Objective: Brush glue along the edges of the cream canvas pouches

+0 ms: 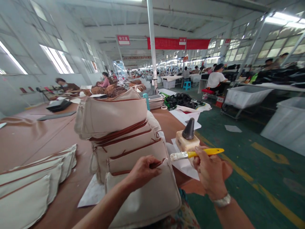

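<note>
My left hand (143,173) pinches the brown-trimmed top edge of a beige canvas bag (143,198), which lies nearest me on a tall stack of similar bags (121,114). My right hand (209,171) grips a yellow-handled flat brush (202,153), its pale bristles pointing left towards the bag and not touching it. Just beyond the brush stands a cream block (187,143) topped by a dark cone (189,128). White paper sheets (183,163) lie under and around it.
A long brown-covered worktable (47,140) holds another row of beige bags (33,178) at the left. A teal bottle (146,101), metal trays and black pieces stand beyond the stack. White wheeled bins (246,97) stand on the green floor at the right. Several co-workers sit at distant tables.
</note>
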Action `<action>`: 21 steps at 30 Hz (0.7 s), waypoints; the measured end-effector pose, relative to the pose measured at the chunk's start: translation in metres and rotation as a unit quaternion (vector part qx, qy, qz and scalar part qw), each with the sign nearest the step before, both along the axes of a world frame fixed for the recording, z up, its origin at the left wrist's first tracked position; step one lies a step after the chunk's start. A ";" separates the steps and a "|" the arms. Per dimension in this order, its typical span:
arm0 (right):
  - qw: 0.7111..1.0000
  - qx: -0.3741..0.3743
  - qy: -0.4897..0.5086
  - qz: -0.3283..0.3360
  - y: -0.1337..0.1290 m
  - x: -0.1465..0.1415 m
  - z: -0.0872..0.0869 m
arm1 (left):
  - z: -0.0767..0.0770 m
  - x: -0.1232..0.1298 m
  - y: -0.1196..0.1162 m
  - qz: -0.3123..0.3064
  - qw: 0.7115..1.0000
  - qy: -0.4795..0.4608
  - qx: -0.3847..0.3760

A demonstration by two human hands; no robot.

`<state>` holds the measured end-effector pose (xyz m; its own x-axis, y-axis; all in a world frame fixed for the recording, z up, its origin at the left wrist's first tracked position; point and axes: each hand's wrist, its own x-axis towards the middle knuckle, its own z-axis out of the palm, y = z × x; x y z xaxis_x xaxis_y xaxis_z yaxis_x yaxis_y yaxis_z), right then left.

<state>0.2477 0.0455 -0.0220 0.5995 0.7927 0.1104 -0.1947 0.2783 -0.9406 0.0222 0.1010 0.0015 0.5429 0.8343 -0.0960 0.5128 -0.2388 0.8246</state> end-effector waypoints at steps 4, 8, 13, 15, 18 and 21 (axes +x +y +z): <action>0.999 0.002 -0.016 0.037 -0.009 -0.006 0.002 | 0.005 -0.002 -0.009 -0.020 0.999 -0.019 0.024; 1.000 0.026 -0.007 0.002 -0.010 0.005 0.006 | 0.009 -0.009 -0.026 -0.034 0.992 -0.038 0.119; 0.996 0.042 0.068 0.049 -0.018 0.010 0.025 | 0.012 -0.015 -0.050 -0.068 0.941 -0.036 0.331; 0.993 0.024 0.078 0.082 -0.026 0.000 0.033 | 0.014 -0.017 -0.057 -0.074 0.915 -0.025 0.396; 0.994 -0.005 0.048 0.099 -0.044 -0.013 0.042 | 0.017 -0.021 -0.064 -0.064 0.891 0.003 0.450; 0.991 -0.019 0.020 0.131 -0.057 -0.012 0.051 | 0.019 -0.025 -0.068 -0.067 0.879 0.019 0.472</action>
<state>0.2356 -0.0119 0.0291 0.3756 0.9250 0.0570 -0.2931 0.1769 -0.9396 -0.0028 0.0327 0.0209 0.6541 0.4806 0.5841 0.4497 -0.8680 0.2106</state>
